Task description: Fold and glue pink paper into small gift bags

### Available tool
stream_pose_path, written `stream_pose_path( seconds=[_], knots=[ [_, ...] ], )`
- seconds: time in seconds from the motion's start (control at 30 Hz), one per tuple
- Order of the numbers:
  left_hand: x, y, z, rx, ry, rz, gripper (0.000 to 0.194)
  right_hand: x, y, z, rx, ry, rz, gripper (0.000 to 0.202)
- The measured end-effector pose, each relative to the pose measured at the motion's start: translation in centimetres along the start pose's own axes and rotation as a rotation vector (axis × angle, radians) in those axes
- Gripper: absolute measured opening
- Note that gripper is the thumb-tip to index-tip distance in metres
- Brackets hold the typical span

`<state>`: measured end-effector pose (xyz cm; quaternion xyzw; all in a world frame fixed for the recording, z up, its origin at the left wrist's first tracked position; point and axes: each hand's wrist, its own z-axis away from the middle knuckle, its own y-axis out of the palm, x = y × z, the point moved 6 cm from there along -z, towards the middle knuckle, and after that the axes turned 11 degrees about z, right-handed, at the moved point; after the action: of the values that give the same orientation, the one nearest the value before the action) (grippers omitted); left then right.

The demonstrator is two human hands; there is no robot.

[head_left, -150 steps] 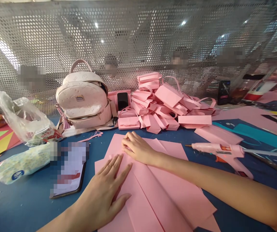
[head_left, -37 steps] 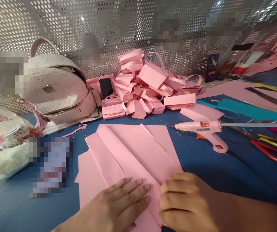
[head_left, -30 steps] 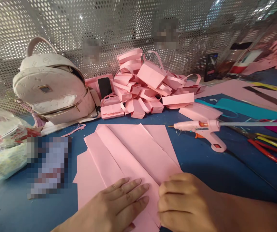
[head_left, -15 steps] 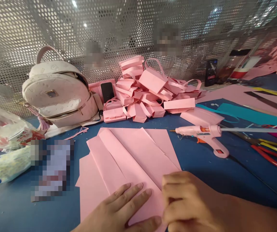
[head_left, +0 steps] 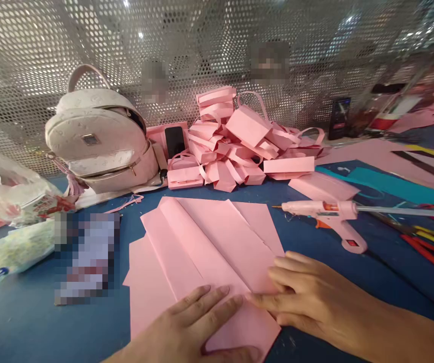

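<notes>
"What do you have in the head view?"
"The folded pink sheet (head_left: 217, 272) lies at the near middle of the bench (head_left: 12, 327), on top of other pink sheets (head_left: 139, 282). Its long fold slants from far left to near right."
"And the fingers?"
"My left hand (head_left: 186, 330) is open, fingers spread over the near part. My right hand (head_left: 315, 297) has one finger stretched to the sheet's right edge, the others partly bent. Whether they pinch the paper, I cannot tell."
"Which step is that, would you say?"
"Pressing down a crease, I judge. More pressing would call for a flat left palm, so the layers don't slip, and a light fingertip along the edge."
"Anything nearby?"
"The glue gun (head_left: 325, 209) lies to the right, and a heap of pink paper bags (head_left: 249, 126) sits on the far side."
</notes>
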<state>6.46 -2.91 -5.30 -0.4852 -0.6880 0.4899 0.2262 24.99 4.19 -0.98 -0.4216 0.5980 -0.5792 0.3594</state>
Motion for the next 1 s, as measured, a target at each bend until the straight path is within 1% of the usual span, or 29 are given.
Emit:
stream_pose_path(
  seconds=[0.07, 0.17, 0.4, 0.53, 0.63, 0.8, 1.0],
  knots=[
    [0.0, -0.2, 0.0, 0.053, 0.016, 0.008, 0.052, -0.2, 0.3, -0.9, 0.014, 0.011, 0.017, 0.037],
    [-0.1, -0.9, -0.2, 0.118, 0.027, 0.044, 0.049, -0.9, 0.6, -2.7, 0.018, 0.036, 0.037, 0.036],
    [-0.3, -1.9, -0.7, 0.164, 0.022, 0.103, 0.047, -2.7, 1.2, -7.6, -0.025, 0.115, 0.104, 0.034],
    [-0.3, -2.3, -1.0, 0.252, -0.003, 0.158, 0.051, -3.6, 1.4, -10.3, -0.069, 0.151, 0.124, 0.032],
    [-0.3, -2.3, -0.9, 0.295, -0.031, 0.211, 0.054, -4.2, 1.5, -12.4, -0.077, 0.161, 0.147, 0.03],
    [-0.2, -2.1, -0.5, 0.296, -0.062, 0.281, 0.057, -4.9, 2.0, -16.0, -0.045, 0.204, 0.24, 0.029],
    [0.0, -2.0, -0.5, 0.309, -0.075, 0.301, 0.056, -5.7, 2.5, -19.6, -0.035, 0.259, 0.297, 0.034]
  ],
)
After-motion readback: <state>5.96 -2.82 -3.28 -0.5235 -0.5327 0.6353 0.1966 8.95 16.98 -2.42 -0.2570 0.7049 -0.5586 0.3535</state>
